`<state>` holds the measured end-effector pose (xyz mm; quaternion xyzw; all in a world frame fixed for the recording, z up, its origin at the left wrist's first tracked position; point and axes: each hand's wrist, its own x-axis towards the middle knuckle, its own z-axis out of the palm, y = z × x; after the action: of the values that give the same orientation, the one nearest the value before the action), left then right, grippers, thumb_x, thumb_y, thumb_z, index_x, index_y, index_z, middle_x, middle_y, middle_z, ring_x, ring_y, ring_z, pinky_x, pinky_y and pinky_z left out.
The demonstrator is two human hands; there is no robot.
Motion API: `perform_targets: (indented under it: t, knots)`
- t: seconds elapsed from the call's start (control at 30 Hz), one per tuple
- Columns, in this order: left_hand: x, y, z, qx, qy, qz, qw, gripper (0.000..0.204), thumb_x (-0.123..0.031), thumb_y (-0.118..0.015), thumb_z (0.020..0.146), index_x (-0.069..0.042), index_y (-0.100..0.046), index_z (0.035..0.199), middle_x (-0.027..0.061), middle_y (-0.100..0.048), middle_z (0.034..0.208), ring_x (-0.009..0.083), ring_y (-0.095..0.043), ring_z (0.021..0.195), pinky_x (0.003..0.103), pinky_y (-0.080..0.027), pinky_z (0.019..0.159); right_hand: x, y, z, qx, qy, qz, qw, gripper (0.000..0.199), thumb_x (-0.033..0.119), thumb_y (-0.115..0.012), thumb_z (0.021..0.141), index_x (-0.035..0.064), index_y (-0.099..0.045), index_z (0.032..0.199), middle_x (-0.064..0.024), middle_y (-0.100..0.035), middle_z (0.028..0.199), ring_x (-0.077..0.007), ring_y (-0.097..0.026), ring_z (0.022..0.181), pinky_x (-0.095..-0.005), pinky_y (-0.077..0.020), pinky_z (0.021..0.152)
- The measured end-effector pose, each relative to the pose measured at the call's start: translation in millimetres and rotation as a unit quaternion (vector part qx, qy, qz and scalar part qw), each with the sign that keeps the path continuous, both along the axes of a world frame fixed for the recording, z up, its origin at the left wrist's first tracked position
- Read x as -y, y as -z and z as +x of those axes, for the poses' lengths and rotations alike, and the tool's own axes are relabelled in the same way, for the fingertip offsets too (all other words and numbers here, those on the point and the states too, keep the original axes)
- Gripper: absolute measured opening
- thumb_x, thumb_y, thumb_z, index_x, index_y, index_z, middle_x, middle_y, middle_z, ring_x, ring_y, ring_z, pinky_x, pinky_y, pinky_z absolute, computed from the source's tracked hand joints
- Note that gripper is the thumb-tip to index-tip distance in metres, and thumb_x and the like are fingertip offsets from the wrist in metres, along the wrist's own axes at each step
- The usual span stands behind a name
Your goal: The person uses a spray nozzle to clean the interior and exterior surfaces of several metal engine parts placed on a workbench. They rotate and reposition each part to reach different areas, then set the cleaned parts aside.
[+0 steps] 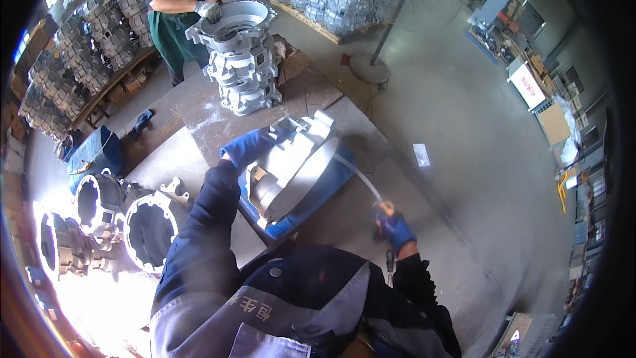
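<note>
We see a silvery metal casting (291, 176) tilted on a blue support (334, 192) at the worktop (311, 91), in front of the wearer. The blue-gloved left hand (248, 149) lies on the casting's upper left side; we cannot tell how tightly its fingers hold. The right hand (395, 227) has its fingers closed round a tool with a pale curved rod (361, 178) that runs to the casting's right rim. Beyond, we find a co-worker's gloved hand (209, 10) at a stack of castings (245, 79).
</note>
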<state>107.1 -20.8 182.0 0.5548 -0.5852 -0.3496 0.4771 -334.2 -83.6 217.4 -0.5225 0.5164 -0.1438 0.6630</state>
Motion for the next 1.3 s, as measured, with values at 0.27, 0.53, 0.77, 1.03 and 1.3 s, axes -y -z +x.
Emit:
perform_targets:
  t: [0.27, 0.53, 0.77, 1.03, 1.3]
  knots:
    - [-3.5, -36.7, -31.3, -0.086, -0.042, 0.051, 0.994, 0.047, -0.039, -0.055, 0.098, 0.002, -0.062, 0.12, 0.0059, -0.065, 0.109, 0.0125, -0.058, 0.096, 0.027, -0.046, 0.088, -35.6, 35.8, -69.3, 0.011, -0.286, -0.082, 0.955, 0.03, 0.015, -0.064, 0.09, 0.0008, -0.063, 0.116, -0.0095, -0.068, 0.105, -0.0162, -0.066, 0.092, -0.0285, -0.0508, 0.082]
    - [13.8, -43.2, -32.1, 0.046, -0.055, -0.089, 0.993, 0.063, -0.025, -0.076, 0.079, -0.009, -0.048, 0.132, 0.0203, -0.055, 0.124, 0.0346, -0.057, 0.108, 0.039, -0.047, 0.094, -2.5, -42.8, -45.7, 0.179, -0.038, 0.062, 0.981, 0.03, 0.019, -0.058, 0.094, 0.0041, -0.056, 0.12, -0.014, -0.065, 0.081, -0.0216, -0.064, 0.059, -0.0335, -0.054, 0.049]
    - [7.5, -52.0, -39.5, 0.203, -0.168, 0.013, 0.964, 0.086, -0.021, -0.077, 0.067, -0.002, -0.037, 0.141, 0.0245, -0.049, 0.134, 0.0405, -0.048, 0.124, 0.041, -0.042, 0.102, 14.9, -24.4, -14.0, 0.046, -0.158, 0.039, 0.986, 0.027, 0.02, -0.062, 0.093, 0.0067, -0.061, 0.117, -0.0063, -0.063, 0.07, -0.0138, -0.062, 0.052, -0.0255, -0.0483, 0.046]
    - [2.7, -22.6, 29.5, 0.025, -0.216, 0.112, 0.97, 0.078, -0.009, -0.078, 0.074, -0.003, -0.039, 0.142, 0.0094, -0.058, 0.107, 0.0159, -0.052, 0.095, 0.029, -0.048, 0.084, 24.7, -24.9, 4.8, -0.067, -0.107, -0.016, 0.992, 0.022, 0.024, -0.064, 0.092, 0.0073, -0.064, 0.106, -0.0029, -0.06, 0.065, -0.0109, -0.057, 0.047, -0.0232, -0.0443, 0.044]
    - [-75.1, 54.9, 10.1, -0.202, -0.28, 0.118, 0.931, 0.058, -0.009, -0.066, 0.077, -0.001, -0.047, 0.13, 0.0077, -0.061, 0.102, 0.0143, -0.056, 0.087, 0.027, -0.048, 0.079, 23.9, -39.9, 71.1, -0.087, -0.231, -0.099, 0.964, 0.024, 0.015, -0.06, 0.093, 0.0044, -0.063, 0.114, 0.0013, -0.063, 0.085, -0.0049, -0.056, 0.067, -0.0211, -0.0442, 0.059]
